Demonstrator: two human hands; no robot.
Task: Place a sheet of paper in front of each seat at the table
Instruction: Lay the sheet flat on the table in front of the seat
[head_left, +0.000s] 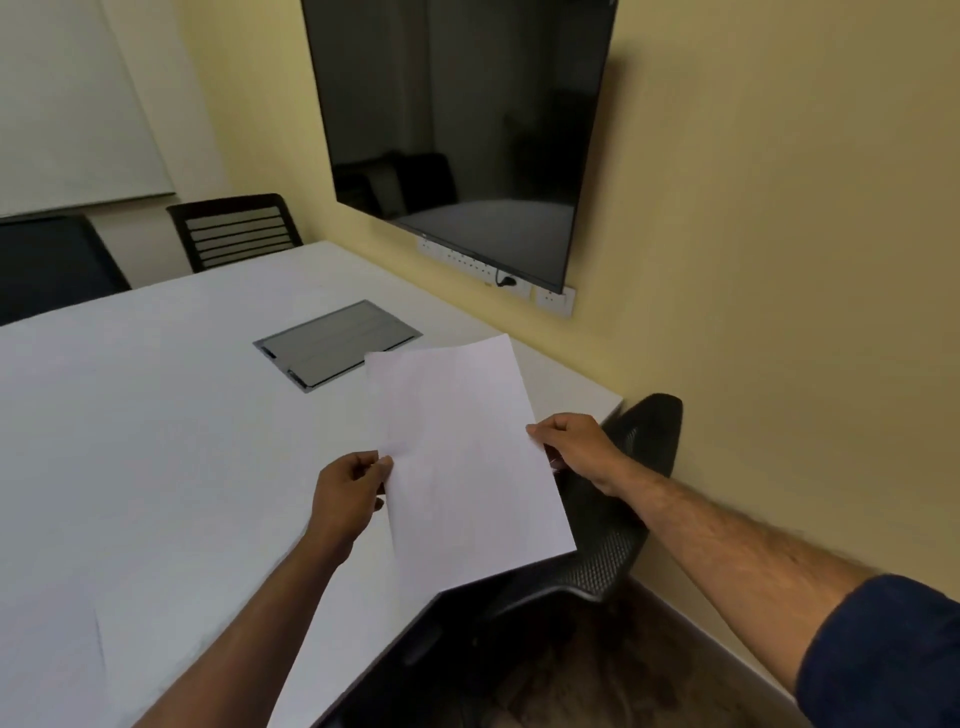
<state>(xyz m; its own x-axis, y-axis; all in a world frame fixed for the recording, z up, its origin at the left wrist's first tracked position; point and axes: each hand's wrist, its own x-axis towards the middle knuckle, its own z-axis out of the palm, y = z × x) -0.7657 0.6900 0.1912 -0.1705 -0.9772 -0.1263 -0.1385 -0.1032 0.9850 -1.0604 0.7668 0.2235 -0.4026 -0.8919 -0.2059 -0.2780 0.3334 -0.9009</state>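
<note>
I hold white paper (462, 457) above the near right part of the white table (156, 441). My left hand (350, 493) pinches its left edge and my right hand (571, 447) pinches its right edge. Whether it is one sheet or a thin stack I cannot tell. A black mesh chair (618, 525) stands tucked in at the table's right side, just under the paper. Another sheet (49, 665) seems to lie flat at the lower left of the table, barely distinct from the tabletop.
A grey cable hatch (337, 343) is set into the table's middle. Two dark chairs (236, 231) (52, 265) stand at the far side. A black wall screen (462, 130) hangs over a socket strip (550, 299) on the yellow wall.
</note>
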